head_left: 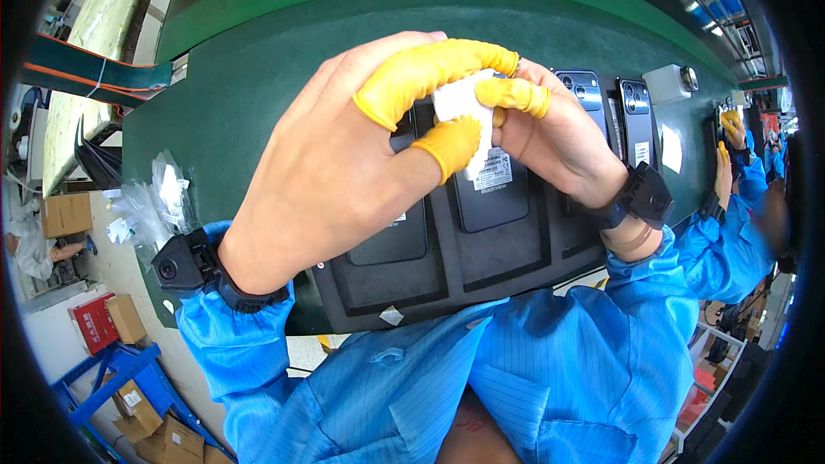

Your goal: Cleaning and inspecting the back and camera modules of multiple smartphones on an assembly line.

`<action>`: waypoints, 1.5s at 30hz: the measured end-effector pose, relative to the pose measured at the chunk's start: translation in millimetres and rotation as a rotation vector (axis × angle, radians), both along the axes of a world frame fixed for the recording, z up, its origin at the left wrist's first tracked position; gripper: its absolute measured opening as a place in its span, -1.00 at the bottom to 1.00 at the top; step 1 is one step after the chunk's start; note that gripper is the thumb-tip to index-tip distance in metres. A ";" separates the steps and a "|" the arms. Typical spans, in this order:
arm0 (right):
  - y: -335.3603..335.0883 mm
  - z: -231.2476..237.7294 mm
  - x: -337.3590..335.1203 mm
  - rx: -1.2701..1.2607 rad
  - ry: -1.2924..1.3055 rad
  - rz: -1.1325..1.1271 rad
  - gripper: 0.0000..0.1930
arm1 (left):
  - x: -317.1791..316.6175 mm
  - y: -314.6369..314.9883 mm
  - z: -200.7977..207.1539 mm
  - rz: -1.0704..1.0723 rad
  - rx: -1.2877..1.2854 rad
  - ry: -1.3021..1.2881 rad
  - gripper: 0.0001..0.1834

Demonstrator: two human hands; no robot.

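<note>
Left hand (331, 159) and right hand (567, 133) both clamped on white cloth (454, 101), above black tray (507, 273).
Cloth's long axis runs roughly near-far over the tray; yellow finger cots (434, 69) hide its edges, outline unclear. Beneath, in the tray, dark phone (494, 210) lies lengthwise near-far, far end covered by hands.

Open green mat (249, 77) beyond the black tray's (468, 279) far edge, a hand could pass; more bare mat off the tray's left, up to clear plastic bags (163, 202); left hand (331, 155) and right hand (563, 133), pinching a white cloth (455, 103), block the drop to tray middle; blue jacket (387, 387) crowds tray's near edge; white bottle (664, 85) and white paper (671, 149) obstruct right of tray; co-worker's hand (724, 172) farther right.
</note>
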State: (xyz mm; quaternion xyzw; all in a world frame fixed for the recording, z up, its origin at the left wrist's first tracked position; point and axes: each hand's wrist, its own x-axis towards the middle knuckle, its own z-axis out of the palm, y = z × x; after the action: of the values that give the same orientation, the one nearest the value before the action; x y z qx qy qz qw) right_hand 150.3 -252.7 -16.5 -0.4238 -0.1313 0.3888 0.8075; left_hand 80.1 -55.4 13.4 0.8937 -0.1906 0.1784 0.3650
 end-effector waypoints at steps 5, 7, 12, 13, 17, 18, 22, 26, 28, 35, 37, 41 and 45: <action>5.4 3.3 -13.2 -0.179 -0.191 -0.072 -0.66 | 5.3 12.3 -7.7 -0.235 0.135 -0.296 -0.70; 3.0 2.2 -8.8 -0.227 -0.174 0.004 -0.60 | -1.0 13.9 -6.3 -0.146 0.078 -0.115 -0.77; 4.6 -8.4 -15.5 0.009 -0.083 0.000 -0.59 | -2.5 4.3 -0.7 -0.072 -0.139 0.109 -0.74; 2.9 -8.7 -17.5 0.012 -0.160 -0.021 -0.67 | -3.5 3.3 1.8 -0.038 -0.184 0.269 -0.72; 9.1 0.6 -16.0 -0.114 -0.222 0.027 -0.75 | -5.3 5.7 1.6 0.000 -0.231 0.297 -0.67; 7.7 -0.1 -14.5 -0.116 -0.221 0.024 -0.75 | -4.7 7.4 0.6 0.003 -0.267 0.301 -0.68; 1.3 9.1 -3.6 -0.109 -0.318 -0.153 -0.78 | -17.9 13.1 20.8 0.105 -0.192 0.263 -0.69; -9.1 23.8 31.1 -0.159 -0.453 -0.209 -0.76 | -44.0 3.4 22.3 -0.106 0.432 0.154 -0.70; -10.5 15.2 57.6 -0.527 -0.734 -0.327 -0.68 | -55.3 -1.7 12.1 -0.205 0.649 0.108 -0.79; 49.2 -15.1 58.7 -0.543 -1.575 -0.083 -0.82 | -72.1 -22.2 -17.6 -0.212 0.744 0.182 -0.82; 53.5 -17.1 48.8 -0.497 -1.423 0.069 -0.81 | -72.7 -22.8 -17.4 -0.171 0.732 0.194 -0.82; 51.4 -14.7 46.6 -0.594 -1.431 0.088 -0.81 | -73.0 -23.8 -16.3 -0.179 0.752 0.231 -0.81; 55.3 -24.9 35.2 -0.451 -1.750 -0.077 -0.81 | -71.7 -23.8 -14.4 -0.178 0.758 0.227 -0.81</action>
State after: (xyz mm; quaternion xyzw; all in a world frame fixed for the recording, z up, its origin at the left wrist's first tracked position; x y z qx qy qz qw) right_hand 185.5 -197.4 -41.4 -0.7203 -0.6048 -0.0832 0.3294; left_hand 8.4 -79.2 -1.0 0.9589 -0.2782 -0.0365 0.0424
